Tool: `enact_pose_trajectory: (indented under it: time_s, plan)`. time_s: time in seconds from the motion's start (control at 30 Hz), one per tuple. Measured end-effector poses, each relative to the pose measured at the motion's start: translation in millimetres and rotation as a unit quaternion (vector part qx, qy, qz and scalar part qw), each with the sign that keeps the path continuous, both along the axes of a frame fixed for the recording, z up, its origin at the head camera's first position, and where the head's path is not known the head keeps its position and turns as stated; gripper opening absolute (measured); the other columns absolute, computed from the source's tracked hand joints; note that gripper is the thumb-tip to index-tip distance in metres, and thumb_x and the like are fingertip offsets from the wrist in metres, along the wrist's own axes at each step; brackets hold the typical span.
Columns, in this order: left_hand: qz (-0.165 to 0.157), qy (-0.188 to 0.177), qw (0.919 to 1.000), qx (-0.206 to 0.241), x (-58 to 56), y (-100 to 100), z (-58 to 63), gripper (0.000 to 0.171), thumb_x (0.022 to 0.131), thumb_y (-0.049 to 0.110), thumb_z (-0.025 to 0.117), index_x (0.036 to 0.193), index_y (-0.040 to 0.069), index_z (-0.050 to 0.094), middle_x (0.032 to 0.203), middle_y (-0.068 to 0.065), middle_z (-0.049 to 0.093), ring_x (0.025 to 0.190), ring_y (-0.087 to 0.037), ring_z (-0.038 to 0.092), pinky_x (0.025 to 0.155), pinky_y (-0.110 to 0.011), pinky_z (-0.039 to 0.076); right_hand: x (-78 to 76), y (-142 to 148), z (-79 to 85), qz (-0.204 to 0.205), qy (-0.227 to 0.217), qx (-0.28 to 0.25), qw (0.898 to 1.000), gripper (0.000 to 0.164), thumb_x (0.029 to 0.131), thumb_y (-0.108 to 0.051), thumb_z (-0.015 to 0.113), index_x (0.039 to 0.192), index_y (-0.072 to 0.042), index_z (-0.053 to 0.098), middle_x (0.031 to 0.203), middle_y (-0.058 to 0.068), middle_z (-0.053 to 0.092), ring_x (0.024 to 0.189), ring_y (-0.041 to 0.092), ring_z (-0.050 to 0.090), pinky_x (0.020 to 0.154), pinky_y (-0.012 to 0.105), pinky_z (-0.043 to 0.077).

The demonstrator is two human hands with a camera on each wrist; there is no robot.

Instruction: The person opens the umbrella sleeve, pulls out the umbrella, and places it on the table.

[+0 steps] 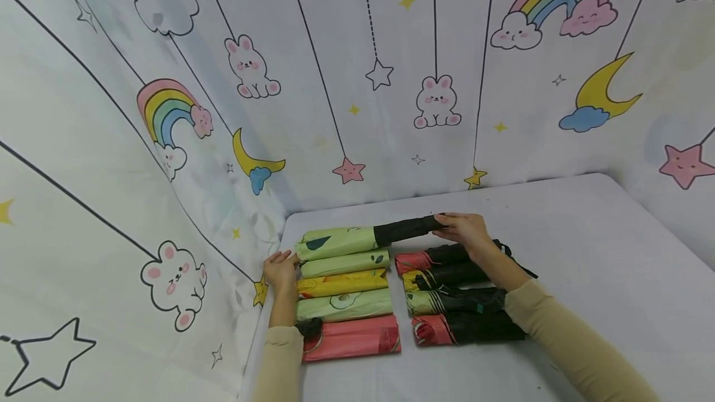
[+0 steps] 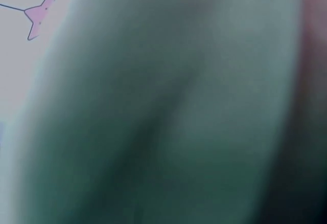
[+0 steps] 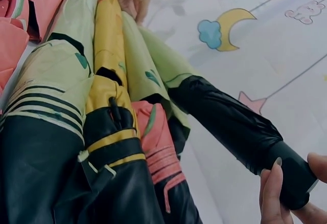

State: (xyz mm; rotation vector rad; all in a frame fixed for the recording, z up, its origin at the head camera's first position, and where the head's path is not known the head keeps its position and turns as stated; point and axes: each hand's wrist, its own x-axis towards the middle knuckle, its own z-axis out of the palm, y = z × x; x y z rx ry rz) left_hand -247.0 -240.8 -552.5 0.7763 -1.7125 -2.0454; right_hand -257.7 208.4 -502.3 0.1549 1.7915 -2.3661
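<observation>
A rolled green umbrella (image 1: 335, 242) with a dark leaf print lies across the back of the left column, its black end slanting up to the right. My right hand (image 1: 465, 231) grips that black end, with fingers and thumb around the handle (image 3: 294, 175) in the right wrist view. At the opposite end, my left hand (image 1: 281, 268) holds the green fabric with bent fingers. Blurred green fabric (image 2: 153, 106) fills most of the left wrist view. Just in front of the held umbrella lies another green roll (image 1: 343, 263).
Toward me in the left column follow a yellow roll (image 1: 341, 284), a green roll (image 1: 349, 306) and a red roll (image 1: 357, 337). A right column holds several umbrellas with black ends, among them a red one (image 1: 432, 330). A white patterned curtain (image 1: 357, 129) hangs behind the white table (image 1: 581, 241).
</observation>
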Motion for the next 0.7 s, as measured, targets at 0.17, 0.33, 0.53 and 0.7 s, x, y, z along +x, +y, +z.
enact_pose_trajectory:
  time_s: [0.17,0.33,0.53,0.7]
  plan:
    - [-0.002,-0.003,1.0,-0.004,1.3,-0.1,-0.8,0.063,0.091,-0.011,0.072,0.146,-0.005,0.043,0.133,-0.024,0.063,0.108,-0.033,0.067,0.084,-0.027,0.06,1.4,7.7,0.8,-0.004,0.003,0.001,1.0,0.063,0.099,-0.016,0.074,0.146,0.014,0.047,0.107,-0.002,0.073,0.093,0.019,0.077,0.098,0.04,0.057]
    - [0.001,0.002,1.0,0.001,1.5,-1.0,-1.7,0.064,0.09,-0.013,0.071,0.146,-0.006,0.042,0.134,-0.026,0.062,0.106,-0.032,0.067,0.081,-0.026,0.06,2.9,13.1,1.0,-0.009,0.004,-0.001,1.0,0.059,0.1,-0.014,0.072,0.145,0.015,0.048,0.107,-0.003,0.073,0.092,0.018,0.077,0.093,0.037,0.059]
    - [0.004,0.007,0.9999,0.013,0.7,-1.0,-1.4,0.063,0.091,-0.015,0.068,0.147,-0.006,0.041,0.136,-0.027,0.061,0.108,-0.034,0.066,0.083,-0.027,0.06,3.1,20.7,-0.9,-0.014,0.005,-0.003,1.0,0.058,0.101,-0.014,0.072,0.144,0.016,0.048,0.102,-0.003,0.075,0.091,0.017,0.078,0.091,0.035,0.06]
    - [0.002,0.007,0.9999,0.009,-0.1,-0.2,-0.7,0.064,0.092,-0.015,0.067,0.148,-0.007,0.039,0.137,-0.027,0.06,0.115,-0.038,0.063,0.089,-0.031,0.059,3.4,29.3,-3.0,-0.012,-0.005,-0.009,1.0,0.064,0.099,-0.016,0.074,0.147,0.015,0.046,0.104,-0.003,0.074,0.092,0.017,0.077,0.095,0.037,0.059]
